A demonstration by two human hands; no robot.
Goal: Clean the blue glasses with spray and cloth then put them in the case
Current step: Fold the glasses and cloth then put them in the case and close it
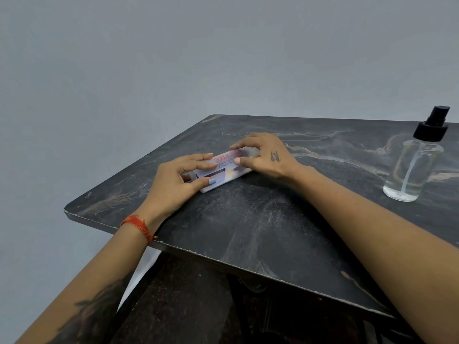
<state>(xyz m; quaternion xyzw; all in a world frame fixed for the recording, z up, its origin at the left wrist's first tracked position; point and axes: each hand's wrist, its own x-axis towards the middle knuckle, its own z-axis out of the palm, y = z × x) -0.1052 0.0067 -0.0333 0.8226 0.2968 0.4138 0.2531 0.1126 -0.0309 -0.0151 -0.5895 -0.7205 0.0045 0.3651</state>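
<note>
A flat translucent glasses case [223, 173] with red lettering lies on the dark marbled table [260, 224], its lid down. Something blue shows faintly through the lid; the glasses themselves cannot be made out. My left hand [178, 182] holds the case's left end, fingers on top and thumb at the near edge. My right hand [263, 155] holds the right end the same way, fingertips curled over the far edge and thumb on the lid. A clear spray bottle [417, 162] with a black pump stands upright at the right. No cloth is visible.
The table's left corner [67, 211] and front edge run diagonally close under my forearms. A plain grey wall stands behind. Dark table supports and a white strip show below the edge.
</note>
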